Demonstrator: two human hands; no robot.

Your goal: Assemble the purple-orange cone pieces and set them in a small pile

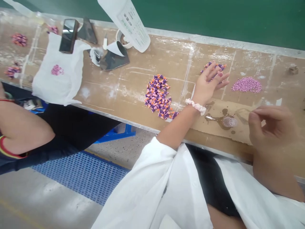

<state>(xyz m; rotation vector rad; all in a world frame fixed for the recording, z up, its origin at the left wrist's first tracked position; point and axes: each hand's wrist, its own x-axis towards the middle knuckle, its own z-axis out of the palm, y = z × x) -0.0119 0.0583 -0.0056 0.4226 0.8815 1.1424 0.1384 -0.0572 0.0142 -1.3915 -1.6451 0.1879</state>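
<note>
My left hand [208, 82], with a pale scrunchie [195, 106] at the wrist, is over a small pile of purple and orange pieces [221, 66]. Its fingers are stretched out and spread, partly covering that pile. My right hand [273, 127] is raised at the right, somewhat blurred, its thumb and fingers curled together; whatever they pinch is hidden. Between the hands, a small clear round dish [229, 121] rests in a wet patch on brown cardboard [240, 135]. Beyond it lies a heap of tiny pink pieces [247, 85]. Left of my forearm spreads a larger group of purple, pink and orange figures [158, 97].
A white bottle [130, 25] leans across the back edge beside a tape roll [124, 38] and dark sheet scraps [115, 58]. Further left, a phone [68, 35] rests on a white cloth [57, 87]. Another person's arm [26, 127] is at far left.
</note>
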